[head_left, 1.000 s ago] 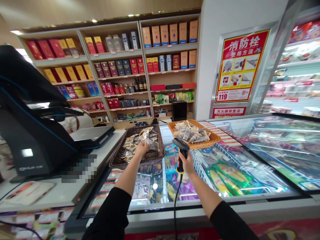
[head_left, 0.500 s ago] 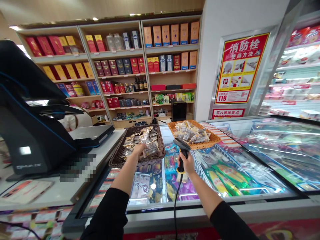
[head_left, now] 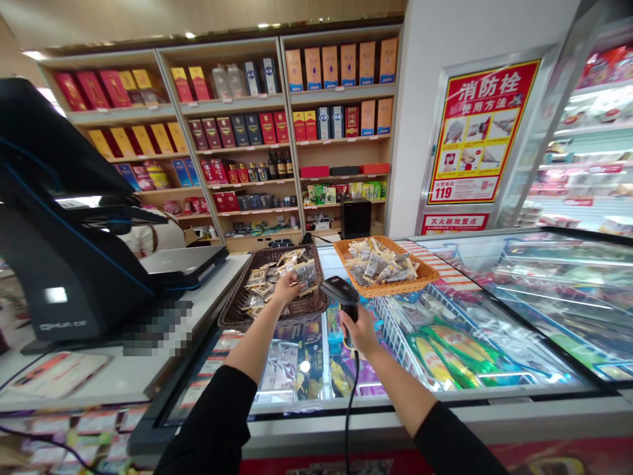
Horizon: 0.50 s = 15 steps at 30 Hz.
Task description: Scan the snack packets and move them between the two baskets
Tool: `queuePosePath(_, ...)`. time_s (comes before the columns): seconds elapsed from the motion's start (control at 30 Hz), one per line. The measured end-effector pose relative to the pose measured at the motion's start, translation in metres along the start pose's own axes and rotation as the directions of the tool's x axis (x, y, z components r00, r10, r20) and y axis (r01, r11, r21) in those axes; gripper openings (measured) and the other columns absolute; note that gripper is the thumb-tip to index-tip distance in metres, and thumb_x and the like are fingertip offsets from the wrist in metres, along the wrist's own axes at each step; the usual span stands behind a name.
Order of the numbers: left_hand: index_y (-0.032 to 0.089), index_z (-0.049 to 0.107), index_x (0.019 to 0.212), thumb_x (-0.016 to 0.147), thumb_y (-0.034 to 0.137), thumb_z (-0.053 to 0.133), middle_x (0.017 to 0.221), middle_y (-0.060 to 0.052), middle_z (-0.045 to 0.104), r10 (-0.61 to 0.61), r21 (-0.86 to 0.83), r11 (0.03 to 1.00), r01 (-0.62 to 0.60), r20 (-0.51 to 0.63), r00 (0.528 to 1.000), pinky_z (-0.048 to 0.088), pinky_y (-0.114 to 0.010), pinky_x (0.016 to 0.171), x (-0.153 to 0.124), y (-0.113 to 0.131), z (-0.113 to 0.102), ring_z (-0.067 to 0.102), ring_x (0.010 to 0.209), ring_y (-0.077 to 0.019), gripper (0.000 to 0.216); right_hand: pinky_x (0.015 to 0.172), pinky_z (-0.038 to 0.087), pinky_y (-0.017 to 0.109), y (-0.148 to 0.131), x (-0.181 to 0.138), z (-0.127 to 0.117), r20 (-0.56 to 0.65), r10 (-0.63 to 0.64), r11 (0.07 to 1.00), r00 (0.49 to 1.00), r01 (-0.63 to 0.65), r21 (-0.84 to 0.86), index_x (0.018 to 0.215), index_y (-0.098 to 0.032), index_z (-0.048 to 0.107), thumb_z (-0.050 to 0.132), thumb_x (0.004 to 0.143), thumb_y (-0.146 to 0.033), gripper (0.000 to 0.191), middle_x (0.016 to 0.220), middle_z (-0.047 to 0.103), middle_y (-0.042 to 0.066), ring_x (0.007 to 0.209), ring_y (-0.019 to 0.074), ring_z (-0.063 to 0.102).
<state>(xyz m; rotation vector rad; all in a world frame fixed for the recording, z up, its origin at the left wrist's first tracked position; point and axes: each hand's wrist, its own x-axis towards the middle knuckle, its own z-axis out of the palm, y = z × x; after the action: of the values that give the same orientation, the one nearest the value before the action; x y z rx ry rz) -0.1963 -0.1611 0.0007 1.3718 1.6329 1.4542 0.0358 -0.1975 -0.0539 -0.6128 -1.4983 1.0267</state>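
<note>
Gripping one black scanner [head_left: 341, 290] by its handle, the fingers of the right hand [head_left: 363, 328] are closed at the centre of the head view. Left of it, the left hand [head_left: 287, 288] has its fingers pinched on one small packet [head_left: 306, 272] inside a dark brown basket [head_left: 309, 307]. Two baskets show in all, the second an orange basket [head_left: 395, 288] right of centre; their heaped packets overlap too much to count. Both baskets rest on a glass-topped freezer [head_left: 297, 425] filling the lower middle and right. At lower left, a white table [head_left: 119, 376] carries one black machine [head_left: 74, 277], which partly hides a person [head_left: 148, 234]. Six orange boxes [head_left: 329, 68] line the top right of the shelving [head_left: 341, 152]; a red-and-yellow poster [head_left: 484, 132] hangs upper right. One cord [head_left: 347, 409] drops from the scanner across the freezer's front.
</note>
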Motion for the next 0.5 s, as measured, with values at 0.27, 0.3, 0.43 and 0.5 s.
queuePosePath(0.27, 0.019, 0.043, 0.062, 0.052, 0.032, 0.076, 0.061, 0.006, 0.053, 0.068, 0.140, 0.988, -0.063, -0.030, 0.997, 0.044, -0.023, 0.061, 0.006, -0.008, 0.000, 0.054, 0.063, -0.0116, 0.037, 0.039, 0.036, 0.024, 0.001, -0.003, 0.013, -0.054, -0.027, 0.999, 0.998, 0.026, -0.020, 0.077, -0.021, 0.054, 0.056, 0.082, -0.045, 0.025, 0.041, 0.048, -0.006, 0.033, 0.0122, 0.044)
queuePosePath(0.3, 0.019, 0.044, 0.062, 0.052, 0.032, 0.076, 0.061, 0.005, 0.053, 0.062, 0.142, 0.988, -0.057, -0.034, 0.997, 0.044, -0.023, 0.062, 0.006, -0.008, 0.000, 0.054, 0.064, -0.0120, 0.037, 0.039, 0.036, 0.024, 0.002, -0.003, 0.014, -0.056, -0.027, 1.000, 0.998, 0.026, -0.016, 0.076, -0.021, 0.053, 0.056, 0.082, -0.046, 0.026, 0.041, 0.048, -0.006, 0.033, 0.0119, 0.043)
queuePosePath(0.43, 0.018, 0.047, 0.063, 0.051, 0.032, 0.077, 0.062, 0.005, 0.055, 0.033, 0.140, 0.990, -0.026, -0.046, 0.998, 0.045, -0.025, 0.063, 0.004, -0.006, 0.001, 0.056, 0.065, -0.0133, 0.035, 0.038, 0.036, 0.023, 0.001, -0.004, 0.013, -0.033, -0.017, 1.000, 0.999, 0.017, 0.006, 0.077, -0.021, 0.053, 0.057, 0.082, -0.045, 0.025, 0.041, 0.048, -0.007, 0.033, 0.0113, 0.043)
queuePosePath(0.5, 0.018, 0.048, 0.065, 0.052, 0.032, 0.077, 0.065, 0.004, 0.056, 0.027, 0.125, 0.992, -0.020, -0.051, 0.998, 0.046, -0.025, 0.064, 0.003, -0.004, -0.001, 0.057, 0.066, -0.0138, 0.034, 0.038, 0.036, 0.023, -0.001, -0.002, 0.011, -0.019, 0.010, 0.997, 1.000, -0.008, 0.079, 0.077, -0.021, 0.051, 0.057, 0.082, -0.045, 0.026, 0.043, 0.048, -0.007, 0.033, 0.0109, 0.043)
